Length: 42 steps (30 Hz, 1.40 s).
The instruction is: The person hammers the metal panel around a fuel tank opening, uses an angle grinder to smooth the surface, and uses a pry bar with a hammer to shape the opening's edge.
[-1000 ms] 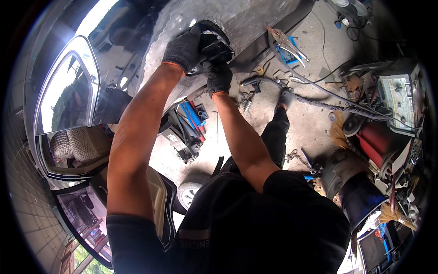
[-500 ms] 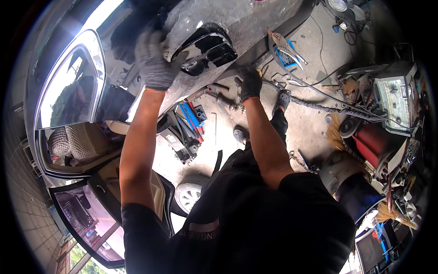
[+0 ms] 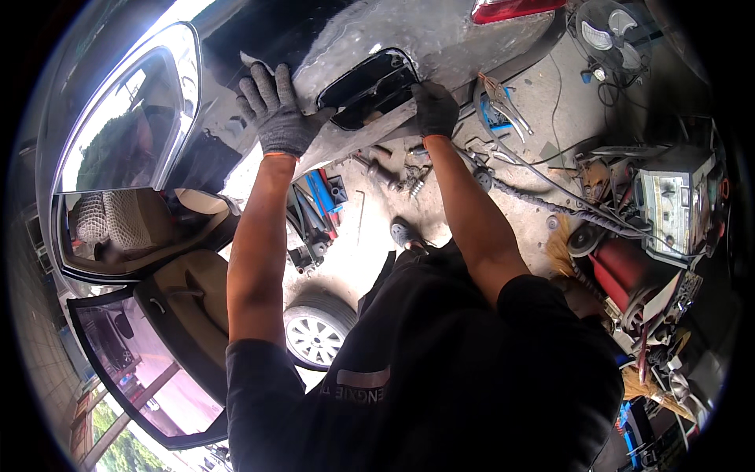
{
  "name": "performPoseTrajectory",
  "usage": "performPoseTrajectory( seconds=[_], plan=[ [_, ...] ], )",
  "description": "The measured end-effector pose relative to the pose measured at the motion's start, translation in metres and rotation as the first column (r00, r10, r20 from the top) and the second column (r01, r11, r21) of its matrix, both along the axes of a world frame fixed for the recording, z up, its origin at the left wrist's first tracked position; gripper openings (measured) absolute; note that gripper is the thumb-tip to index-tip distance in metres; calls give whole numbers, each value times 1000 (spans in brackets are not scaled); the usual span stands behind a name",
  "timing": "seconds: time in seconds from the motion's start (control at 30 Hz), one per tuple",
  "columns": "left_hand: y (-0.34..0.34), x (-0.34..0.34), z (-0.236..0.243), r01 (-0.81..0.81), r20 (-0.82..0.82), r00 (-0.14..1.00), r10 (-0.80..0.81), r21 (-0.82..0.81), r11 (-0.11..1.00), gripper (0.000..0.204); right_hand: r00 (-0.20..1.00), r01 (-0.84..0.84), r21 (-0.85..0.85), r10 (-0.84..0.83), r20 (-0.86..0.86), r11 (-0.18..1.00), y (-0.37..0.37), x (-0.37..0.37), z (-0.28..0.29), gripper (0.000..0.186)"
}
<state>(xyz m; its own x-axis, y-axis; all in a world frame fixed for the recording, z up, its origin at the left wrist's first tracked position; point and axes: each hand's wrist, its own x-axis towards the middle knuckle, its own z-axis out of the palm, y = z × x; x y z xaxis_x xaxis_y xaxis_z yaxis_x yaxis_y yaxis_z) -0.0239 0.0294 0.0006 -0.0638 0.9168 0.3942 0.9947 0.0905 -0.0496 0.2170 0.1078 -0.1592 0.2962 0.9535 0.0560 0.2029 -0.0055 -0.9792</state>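
My left hand (image 3: 277,114), in a grey knit glove, lies against the scraped side panel (image 3: 346,43) of a car with its fingers spread. It holds nothing, and its thumb reaches toward a dark, elongated opening (image 3: 370,93) in the panel. At the right end of that opening is my right hand (image 3: 437,110), in a darker glove. Its fingers are curled together near the opening's rim; I cannot make out whether they grip the rim or something small. The panel shows bare grey metal beside patches of black paint.
A red tail light (image 3: 515,9) is at the top. Locking pliers (image 3: 503,102) hang right of my right hand, near a cable. Tools lie on the floor below the car, with a wheel (image 3: 318,330) closer in. An open car door (image 3: 185,315) is at left; a fan (image 3: 609,35) stands far right.
My left hand, blurred by motion before, now rests spread on the panel. The right hand has moved up from the panel's lower edge to the opening's right end. The view has shifted, bringing in the tail light.
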Motion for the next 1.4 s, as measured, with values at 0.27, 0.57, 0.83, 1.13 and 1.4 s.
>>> performPoseTrajectory(
  seconds=[0.27,0.57,0.83,1.13,1.4],
  plan=[
    [-1,-1,2,-3,-23,1000,3,4,1000,123,992,-119,-42,120,40,992,6,13,6,32],
    [0,-3,-1,-11,-50,999,11,-1,1000,112,954,-300,-7,300,-1,954,12,35,-2,31],
    [-1,-1,-4,-38,-63,997,39,10,999,114,885,-461,-110,446,-137,881,28,51,-27,32],
    [2,5,-2,-76,-57,995,77,21,997,117,817,-527,-202,557,147,826,26,78,-31,32],
    [0,7,3,-106,-58,993,104,-27,994,121,712,-614,-278,670,208,739,18,108,-46,32]
  ],
)
